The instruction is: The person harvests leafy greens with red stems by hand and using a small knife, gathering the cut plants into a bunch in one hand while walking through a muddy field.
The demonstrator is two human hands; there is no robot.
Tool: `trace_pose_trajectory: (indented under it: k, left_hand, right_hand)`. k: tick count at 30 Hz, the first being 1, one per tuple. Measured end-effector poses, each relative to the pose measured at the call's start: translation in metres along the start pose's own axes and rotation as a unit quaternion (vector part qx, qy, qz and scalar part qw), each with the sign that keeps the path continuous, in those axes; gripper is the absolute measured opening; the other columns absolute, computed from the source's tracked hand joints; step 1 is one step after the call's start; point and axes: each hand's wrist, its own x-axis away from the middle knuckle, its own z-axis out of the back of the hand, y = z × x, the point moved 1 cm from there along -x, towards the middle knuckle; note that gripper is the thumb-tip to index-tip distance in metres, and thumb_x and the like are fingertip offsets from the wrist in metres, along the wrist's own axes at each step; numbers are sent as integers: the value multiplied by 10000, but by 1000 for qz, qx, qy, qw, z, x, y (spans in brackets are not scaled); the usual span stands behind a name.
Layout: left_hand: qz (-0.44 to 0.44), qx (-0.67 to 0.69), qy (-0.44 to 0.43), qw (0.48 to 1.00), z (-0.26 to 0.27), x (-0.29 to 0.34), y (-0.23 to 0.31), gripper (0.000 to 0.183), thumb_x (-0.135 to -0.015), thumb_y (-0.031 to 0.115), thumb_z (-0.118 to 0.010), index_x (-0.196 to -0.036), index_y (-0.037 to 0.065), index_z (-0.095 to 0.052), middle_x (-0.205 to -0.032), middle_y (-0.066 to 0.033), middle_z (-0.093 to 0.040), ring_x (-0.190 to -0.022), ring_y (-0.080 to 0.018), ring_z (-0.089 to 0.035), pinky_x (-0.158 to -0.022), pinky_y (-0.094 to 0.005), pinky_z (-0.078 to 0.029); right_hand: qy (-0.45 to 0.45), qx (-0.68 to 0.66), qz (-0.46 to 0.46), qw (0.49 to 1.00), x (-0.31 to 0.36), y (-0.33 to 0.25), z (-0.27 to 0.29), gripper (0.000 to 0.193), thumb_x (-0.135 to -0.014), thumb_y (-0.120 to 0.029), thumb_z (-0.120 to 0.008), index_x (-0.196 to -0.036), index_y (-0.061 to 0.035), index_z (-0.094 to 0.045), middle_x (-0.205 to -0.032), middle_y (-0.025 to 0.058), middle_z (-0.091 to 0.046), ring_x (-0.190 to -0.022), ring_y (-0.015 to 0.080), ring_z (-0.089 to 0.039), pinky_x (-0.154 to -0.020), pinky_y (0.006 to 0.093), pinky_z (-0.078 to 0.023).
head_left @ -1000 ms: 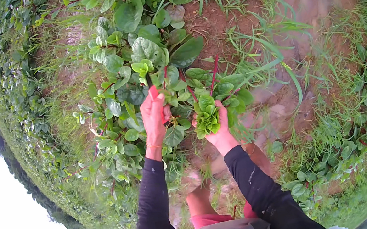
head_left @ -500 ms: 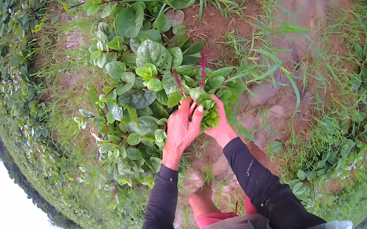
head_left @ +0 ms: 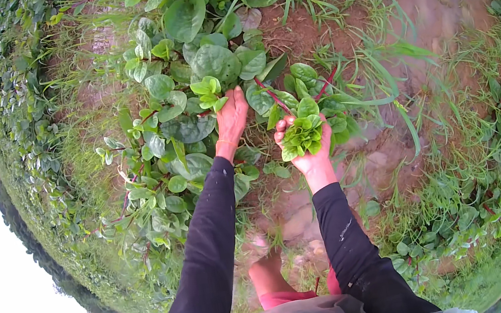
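Hands apart: right hand (head_left: 315, 160) clamped on leafy bunch (head_left: 304, 137), 4 o'clock from left hand (head_left: 232, 120); latter beside pale-green shoot (head_left: 207, 91) at 11 o'clock, closure can't tell. Judged step: reaching for shoot; next calls for fingertip pinch.

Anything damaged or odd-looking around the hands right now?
One thing: a pale, greyish-pink leaf beyond the left hand looks faded, perhaps withered, against the green leaves near it. The bunch of leafy shoots in the right hand looks green and undamaged.
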Motion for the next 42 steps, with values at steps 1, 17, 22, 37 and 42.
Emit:
trace_pose_trajectory:
  k: [1,17,22,37,42]
  left_hand:
    - [-21,-16,7,1000,-9,-13,1,326,-970,279,-455,-904,-17,-574,-756,-255,-606,-778,-432,-612,-707,-492,-469]
    - [259,325,-97,904,24,226,-17,572,-1008,534,-291,-1170,65,-576,-654,-24,-548,-521,-105,-479,-483,-285,-402]
    - [378,398,-133,825,40,346,-53,533,-993,556,-361,-1096,86,-591,-651,11,-516,-496,-53,-409,-437,-219,-329]
    - [342,233,35,910,188,545,-116,357,-976,378,-514,-924,29,-564,-727,-130,-540,-635,-244,-516,-613,-396,-443]
    - [457,342,140,809,206,649,-184,289,-991,356,-512,-910,84,-569,-643,49,-462,-548,-52,-380,-492,-236,-312]
  right_hand:
    - [-6,12,8,1000,2,-2,1,568,-919,-522,-403,-963,20,-567,-890,137,-583,-875,311,-565,-726,425,-482]
    - [-27,89,-66,993,10,33,24,470,-735,-369,-628,-985,-2,-477,-951,85,-490,-970,261,-475,-822,384,-380]
    - [-18,86,-129,988,24,77,45,421,-694,-309,-645,-945,-34,-447,-911,63,-456,-855,207,-460,-778,362,-362]
    - [113,231,-207,944,115,114,166,381,-830,-232,-575,-1083,35,-477,-886,85,-476,-815,209,-466,-778,359,-382]
    - [172,273,-271,907,150,150,188,558,-879,-239,-563,-1352,21,-421,-881,66,-495,-831,208,-476,-821,371,-397]
